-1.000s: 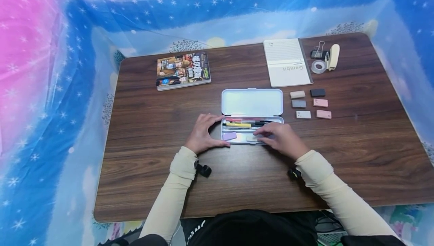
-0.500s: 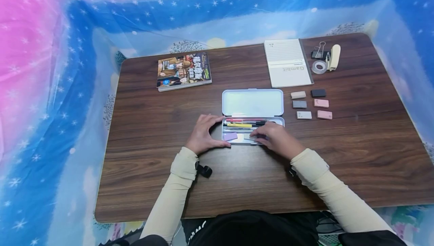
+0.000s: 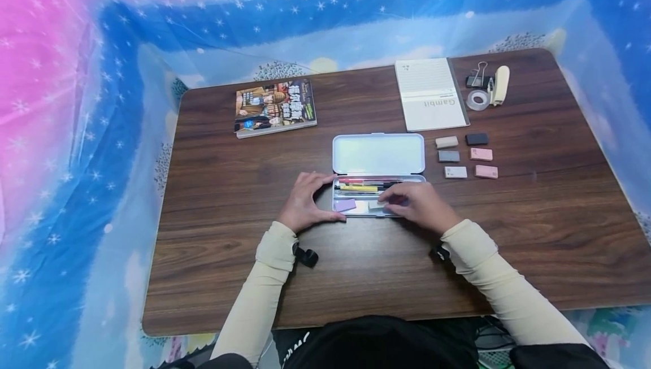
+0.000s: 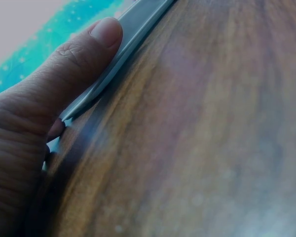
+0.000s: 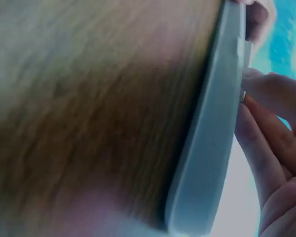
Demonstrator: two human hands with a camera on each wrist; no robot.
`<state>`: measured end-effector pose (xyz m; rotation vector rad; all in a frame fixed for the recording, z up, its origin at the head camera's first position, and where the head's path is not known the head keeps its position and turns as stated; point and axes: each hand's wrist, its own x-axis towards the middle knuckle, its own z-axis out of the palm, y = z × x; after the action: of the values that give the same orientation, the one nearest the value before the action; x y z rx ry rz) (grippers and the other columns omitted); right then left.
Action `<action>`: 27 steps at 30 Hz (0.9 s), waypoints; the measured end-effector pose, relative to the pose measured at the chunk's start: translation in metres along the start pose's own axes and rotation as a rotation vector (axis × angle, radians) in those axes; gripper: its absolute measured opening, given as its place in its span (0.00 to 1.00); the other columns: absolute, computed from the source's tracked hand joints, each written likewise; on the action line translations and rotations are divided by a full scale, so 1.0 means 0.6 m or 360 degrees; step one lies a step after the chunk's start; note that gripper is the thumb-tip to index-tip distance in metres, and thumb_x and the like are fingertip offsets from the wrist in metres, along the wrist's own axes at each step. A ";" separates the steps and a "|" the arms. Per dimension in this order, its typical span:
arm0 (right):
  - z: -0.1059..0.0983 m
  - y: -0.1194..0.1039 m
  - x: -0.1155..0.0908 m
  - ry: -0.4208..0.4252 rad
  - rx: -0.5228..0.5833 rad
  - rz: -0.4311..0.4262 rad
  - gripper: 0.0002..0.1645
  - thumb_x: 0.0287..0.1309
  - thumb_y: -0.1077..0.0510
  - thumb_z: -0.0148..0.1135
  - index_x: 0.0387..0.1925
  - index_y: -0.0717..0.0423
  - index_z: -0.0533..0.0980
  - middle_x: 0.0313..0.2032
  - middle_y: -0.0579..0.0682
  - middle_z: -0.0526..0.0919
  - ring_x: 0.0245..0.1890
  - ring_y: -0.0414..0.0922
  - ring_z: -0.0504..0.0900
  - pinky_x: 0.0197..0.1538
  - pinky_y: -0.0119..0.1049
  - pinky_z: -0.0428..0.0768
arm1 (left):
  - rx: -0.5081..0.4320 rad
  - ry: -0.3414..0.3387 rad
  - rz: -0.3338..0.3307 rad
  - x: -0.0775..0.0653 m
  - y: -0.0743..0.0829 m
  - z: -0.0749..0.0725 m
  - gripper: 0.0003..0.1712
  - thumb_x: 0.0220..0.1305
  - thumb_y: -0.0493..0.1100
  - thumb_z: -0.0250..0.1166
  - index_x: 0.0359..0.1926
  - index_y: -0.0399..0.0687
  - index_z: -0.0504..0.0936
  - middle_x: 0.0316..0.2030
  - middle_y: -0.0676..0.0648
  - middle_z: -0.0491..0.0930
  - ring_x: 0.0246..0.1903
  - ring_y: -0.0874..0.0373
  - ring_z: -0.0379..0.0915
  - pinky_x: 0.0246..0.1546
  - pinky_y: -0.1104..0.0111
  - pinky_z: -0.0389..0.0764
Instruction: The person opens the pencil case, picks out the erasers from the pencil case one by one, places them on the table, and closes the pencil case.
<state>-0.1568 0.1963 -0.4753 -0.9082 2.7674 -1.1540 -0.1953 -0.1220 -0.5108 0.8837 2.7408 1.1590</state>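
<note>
The pencil case [image 3: 378,154] lies open on the table, lid folded back. My left hand [image 3: 303,202] holds its left end, with the thumb along the front edge and the fingers at the hinge side. In the left wrist view, the thumb [image 4: 96,49] presses on the case's rim. My right hand [image 3: 419,205] pinches a whitish eraser [image 3: 375,205] in the front compartment; the fingers hide part of it. Left of it in that compartment lies a lavender eraser [image 3: 345,205]. Behind them, several pens [image 3: 358,187] fill the rear compartment.
Several loose erasers stand in two columns right of the case, among them a pink eraser [image 3: 486,172] and a black eraser [image 3: 476,139]. Farther back are a book [image 3: 276,107], a notebook [image 3: 431,95], a tape roll [image 3: 478,100], a binder clip [image 3: 477,79] and a stapler [image 3: 500,85].
My right hand shifted a little left with the whitish eraser inside the case, then slightly back to the right. The left hand keeps its place on the case.
</note>
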 end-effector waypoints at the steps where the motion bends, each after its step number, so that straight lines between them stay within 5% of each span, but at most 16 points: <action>1: -0.005 0.004 -0.004 0.0033 0.0039 0.0012 0.14 0.56 0.69 0.78 0.43 0.54 0.89 0.40 0.48 0.91 0.38 0.43 0.88 0.44 0.40 0.87 | 0.0002 0.0002 0.0003 0.000 0.000 0.000 0.59 0.34 0.59 0.91 0.70 0.46 0.79 0.58 0.45 0.83 0.58 0.47 0.69 0.61 0.52 0.72; 8: -0.060 0.037 -0.047 0.0220 0.0296 0.0279 0.14 0.59 0.74 0.73 0.44 0.58 0.88 0.41 0.52 0.91 0.38 0.42 0.89 0.42 0.26 0.84 | -0.0012 0.0001 0.0014 0.001 0.002 -0.001 0.59 0.35 0.58 0.91 0.70 0.45 0.79 0.57 0.45 0.83 0.57 0.47 0.70 0.61 0.52 0.72; 12: -0.093 0.062 -0.087 0.0357 0.0331 0.0415 0.12 0.61 0.72 0.73 0.45 0.60 0.87 0.41 0.55 0.90 0.39 0.33 0.87 0.42 0.21 0.82 | -0.0003 -0.0010 0.0000 0.001 0.003 -0.001 0.59 0.36 0.58 0.91 0.70 0.45 0.79 0.57 0.45 0.82 0.57 0.46 0.70 0.61 0.51 0.72; 19: -0.139 0.108 -0.170 0.0585 0.0122 0.0627 0.11 0.60 0.70 0.75 0.44 0.60 0.88 0.41 0.56 0.90 0.35 0.22 0.82 0.36 0.16 0.77 | 0.0009 -0.0008 -0.0005 0.003 0.003 -0.002 0.58 0.35 0.58 0.91 0.69 0.43 0.80 0.57 0.45 0.83 0.56 0.47 0.69 0.61 0.52 0.71; 27: -0.181 0.149 -0.224 0.0451 -0.0132 0.0807 0.08 0.65 0.64 0.74 0.45 0.56 0.88 0.40 0.58 0.90 0.31 0.22 0.79 0.32 0.18 0.74 | -0.0002 -0.0005 0.0003 0.001 0.003 -0.002 0.58 0.35 0.58 0.91 0.69 0.43 0.80 0.58 0.44 0.82 0.58 0.45 0.70 0.65 0.50 0.69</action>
<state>-0.1145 0.3858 -0.4820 -0.0182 3.0086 -1.1462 -0.1948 -0.1213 -0.5087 0.8873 2.7373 1.1585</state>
